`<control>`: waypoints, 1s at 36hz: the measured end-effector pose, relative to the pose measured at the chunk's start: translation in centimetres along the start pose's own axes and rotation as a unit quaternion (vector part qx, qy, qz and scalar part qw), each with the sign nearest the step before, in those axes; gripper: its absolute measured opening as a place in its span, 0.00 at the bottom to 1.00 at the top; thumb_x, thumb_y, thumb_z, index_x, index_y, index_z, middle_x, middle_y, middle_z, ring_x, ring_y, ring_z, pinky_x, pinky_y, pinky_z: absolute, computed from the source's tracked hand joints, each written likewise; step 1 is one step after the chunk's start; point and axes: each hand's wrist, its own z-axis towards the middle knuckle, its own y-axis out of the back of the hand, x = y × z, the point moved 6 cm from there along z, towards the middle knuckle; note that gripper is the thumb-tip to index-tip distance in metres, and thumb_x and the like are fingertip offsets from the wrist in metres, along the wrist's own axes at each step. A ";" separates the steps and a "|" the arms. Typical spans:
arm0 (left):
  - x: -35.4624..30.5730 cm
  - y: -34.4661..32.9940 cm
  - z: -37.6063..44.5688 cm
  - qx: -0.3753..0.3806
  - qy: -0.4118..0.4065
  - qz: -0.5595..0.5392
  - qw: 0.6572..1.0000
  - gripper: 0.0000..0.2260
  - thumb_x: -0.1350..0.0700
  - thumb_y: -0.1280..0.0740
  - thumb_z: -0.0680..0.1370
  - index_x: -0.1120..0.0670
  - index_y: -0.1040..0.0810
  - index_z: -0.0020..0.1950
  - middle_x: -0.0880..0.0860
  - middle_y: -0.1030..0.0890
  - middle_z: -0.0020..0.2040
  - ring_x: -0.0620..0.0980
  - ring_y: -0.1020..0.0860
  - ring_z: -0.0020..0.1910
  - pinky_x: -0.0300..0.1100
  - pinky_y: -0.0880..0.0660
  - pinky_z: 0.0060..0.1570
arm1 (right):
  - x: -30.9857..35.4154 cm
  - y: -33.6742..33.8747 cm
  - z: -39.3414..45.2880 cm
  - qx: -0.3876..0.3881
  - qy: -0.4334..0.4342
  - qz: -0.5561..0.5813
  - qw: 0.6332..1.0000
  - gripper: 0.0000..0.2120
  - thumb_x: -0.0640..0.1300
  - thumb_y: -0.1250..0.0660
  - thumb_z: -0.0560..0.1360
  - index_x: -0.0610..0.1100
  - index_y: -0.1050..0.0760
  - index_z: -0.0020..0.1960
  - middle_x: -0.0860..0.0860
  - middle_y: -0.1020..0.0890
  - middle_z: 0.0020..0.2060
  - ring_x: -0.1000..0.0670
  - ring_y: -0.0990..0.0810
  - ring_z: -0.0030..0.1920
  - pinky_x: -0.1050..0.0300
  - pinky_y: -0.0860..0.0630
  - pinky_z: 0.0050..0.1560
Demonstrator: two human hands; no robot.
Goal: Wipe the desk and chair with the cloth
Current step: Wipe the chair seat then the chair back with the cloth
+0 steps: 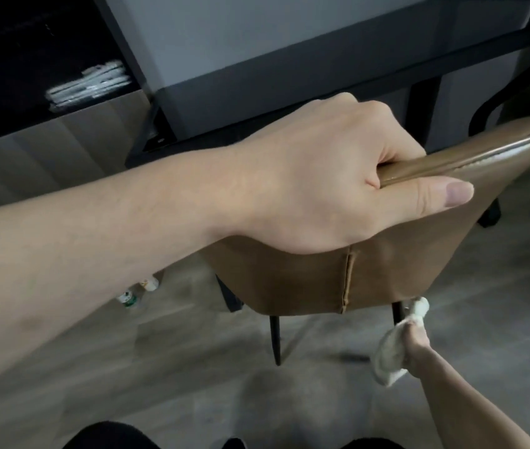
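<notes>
Head view
Left hand (331, 176): its fingers curl over the top edge of the chair (386, 264) and its thumb lies along the back. It grips the chair tight.
Right hand (414, 340): low down by the chair's right back leg (398, 311). Its fingers are clenched around the cloth (390, 351).
Cloth: white, bunched up, touching the leg near the bottom corner of the chair back.
Desk (289, 53): dark edge just behind the chair, up top.
What could go wrong: the chair looks tipped, so it may slide or fall if the top hand lets go. The cloth could slip off the thin leg.
Bottles (137, 293): two small ones stand on the floor (192, 367) by the chair's left side. A swinging leg may knock them.
Room to move: bare floor to the right of the chair and in front of the person. It is tight near the desk frame.
</notes>
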 end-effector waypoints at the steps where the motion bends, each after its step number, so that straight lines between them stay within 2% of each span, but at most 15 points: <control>1: 0.0 0.0 0.0 0.000 -0.002 0.000 1.000 0.26 0.40 0.38 0.83 0.58 0.24 0.35 0.50 0.35 0.24 0.51 0.33 0.24 0.36 0.37 0.27 | -0.3 0.1 0.1 -0.003 -0.007 0.001 1.000 0.36 0.68 0.50 0.80 0.35 0.24 0.55 0.40 0.23 0.33 0.41 0.24 0.35 0.53 0.27 0.40; 3: 0.1 -0.1 0.0 0.001 -0.005 -0.006 1.000 0.26 0.41 0.38 0.83 0.58 0.28 0.33 0.51 0.35 0.24 0.51 0.33 0.24 0.36 0.38 0.27 | -1.6 0.7 3.7 0.014 0.010 0.004 1.000 0.38 0.76 0.51 0.75 0.43 0.24 0.56 0.41 0.21 0.28 0.39 0.20 0.37 0.54 0.24 0.35; 4: 0.1 -0.1 0.0 0.002 -0.005 -0.007 1.000 0.26 0.41 0.38 0.83 0.58 0.28 0.32 0.51 0.35 0.24 0.52 0.33 0.25 0.36 0.38 0.28 | -2.7 0.9 7.3 0.031 0.017 0.018 0.999 0.41 0.82 0.52 0.68 0.49 0.25 0.56 0.42 0.18 0.32 0.37 0.18 0.43 0.51 0.21 0.40; 6: 0.2 -0.1 0.2 0.002 -0.004 -0.010 1.000 0.27 0.41 0.38 0.83 0.58 0.29 0.32 0.53 0.35 0.25 0.53 0.34 0.25 0.36 0.39 0.28 | -4.0 1.3 12.1 0.023 0.016 0.089 0.996 0.54 0.90 0.51 0.54 0.53 0.24 0.61 0.44 0.17 0.51 0.39 0.19 0.57 0.40 0.22 0.59; 8: 0.1 0.1 0.4 0.003 0.001 -0.009 1.000 0.27 0.40 0.38 0.83 0.58 0.31 0.32 0.53 0.36 0.25 0.53 0.34 0.25 0.36 0.39 0.28 | -3.2 0.4 10.0 -0.015 0.026 0.163 0.986 0.61 0.91 0.49 0.50 0.52 0.26 0.69 0.53 0.20 0.57 0.51 0.22 0.60 0.49 0.29 0.71; 11: 0.1 0.1 0.6 0.005 0.012 -0.008 1.000 0.28 0.39 0.39 0.83 0.58 0.33 0.32 0.53 0.36 0.25 0.52 0.35 0.25 0.40 0.37 0.29 | 1.5 -0.6 -0.7 0.039 0.063 0.174 0.982 0.48 0.85 0.46 0.64 0.55 0.27 0.72 0.58 0.21 0.64 0.50 0.25 0.67 0.47 0.37 0.76; 13: 0.1 0.1 0.6 0.006 0.016 -0.012 1.000 0.29 0.38 0.39 0.83 0.58 0.32 0.32 0.53 0.35 0.25 0.51 0.35 0.25 0.45 0.35 0.29 | 3.7 -0.9 -5.0 0.082 0.061 0.144 0.984 0.32 0.67 0.43 0.80 0.50 0.31 0.75 0.50 0.23 0.67 0.43 0.25 0.69 0.40 0.32 0.73; 15: -0.1 0.2 0.4 0.007 0.020 -0.016 1.000 0.29 0.37 0.40 0.83 0.60 0.26 0.34 0.53 0.34 0.26 0.51 0.34 0.25 0.46 0.34 0.30 | 5.3 -0.7 -6.5 0.085 0.068 0.147 0.983 0.25 0.55 0.38 0.81 0.45 0.30 0.74 0.45 0.22 0.67 0.40 0.22 0.65 0.38 0.26 0.67; 18: -0.3 0.5 0.2 0.000 0.032 -0.014 0.999 0.31 0.35 0.42 0.83 0.62 0.25 0.37 0.50 0.37 0.25 0.48 0.36 0.25 0.47 0.33 0.32 | 7.5 -0.5 -9.3 0.104 0.096 0.155 0.978 0.20 0.51 0.40 0.80 0.44 0.25 0.68 0.44 0.20 0.64 0.41 0.21 0.62 0.39 0.24 0.65; 20: -0.4 0.7 -0.1 -0.006 0.042 -0.015 0.999 0.31 0.36 0.43 0.83 0.60 0.33 0.33 0.50 0.40 0.25 0.48 0.38 0.25 0.47 0.33 0.33 | 8.2 0.1 -11.8 0.080 0.114 0.163 0.977 0.23 0.57 0.38 0.79 0.44 0.25 0.67 0.45 0.19 0.62 0.42 0.20 0.60 0.41 0.24 0.64; 24: -0.4 1.1 -0.5 -0.016 0.066 -0.027 0.997 0.29 0.37 0.46 0.84 0.55 0.43 0.32 0.50 0.41 0.26 0.49 0.40 0.25 0.45 0.39 0.32 | 9.9 1.3 -17.1 0.067 0.165 0.169 0.969 0.43 0.80 0.35 0.63 0.50 0.23 0.66 0.55 0.19 0.57 0.50 0.22 0.57 0.55 0.27 0.59; 27: -0.3 1.2 -0.8 -0.024 0.087 -0.042 0.995 0.27 0.38 0.47 0.85 0.53 0.44 0.31 0.49 0.41 0.26 0.48 0.40 0.25 0.45 0.39 0.32 | 11.4 2.2 -20.4 0.040 0.204 0.137 0.968 0.34 0.74 0.41 0.75 0.52 0.27 0.69 0.58 0.25 0.63 0.56 0.24 0.56 0.63 0.29 0.56; 30: 0.0 1.4 -1.1 -0.032 0.108 -0.064 0.991 0.25 0.40 0.47 0.85 0.53 0.46 0.33 0.49 0.40 0.26 0.49 0.40 0.25 0.46 0.40 0.33 | 12.9 2.2 -23.6 0.037 0.204 0.138 0.969 0.30 0.62 0.44 0.81 0.50 0.38 0.79 0.52 0.31 0.74 0.47 0.31 0.72 0.53 0.33 0.66; 33: 0.1 1.5 -1.5 -0.041 0.126 -0.078 0.988 0.24 0.42 0.47 0.85 0.53 0.44 0.32 0.49 0.39 0.26 0.49 0.39 0.26 0.47 0.40 0.33 | 14.7 2.0 -27.3 0.030 0.218 0.145 0.965 0.32 0.64 0.46 0.80 0.48 0.38 0.79 0.48 0.30 0.74 0.45 0.33 0.74 0.48 0.36 0.72; 36: 0.1 1.7 -2.0 -0.050 0.143 -0.074 0.986 0.26 0.44 0.47 0.85 0.59 0.29 0.35 0.47 0.34 0.24 0.50 0.32 0.29 0.47 0.34 0.35 | 16.0 1.7 -31.4 0.047 0.257 0.147 0.954 0.32 0.63 0.44 0.80 0.46 0.36 0.78 0.48 0.28 0.71 0.44 0.31 0.73 0.45 0.35 0.73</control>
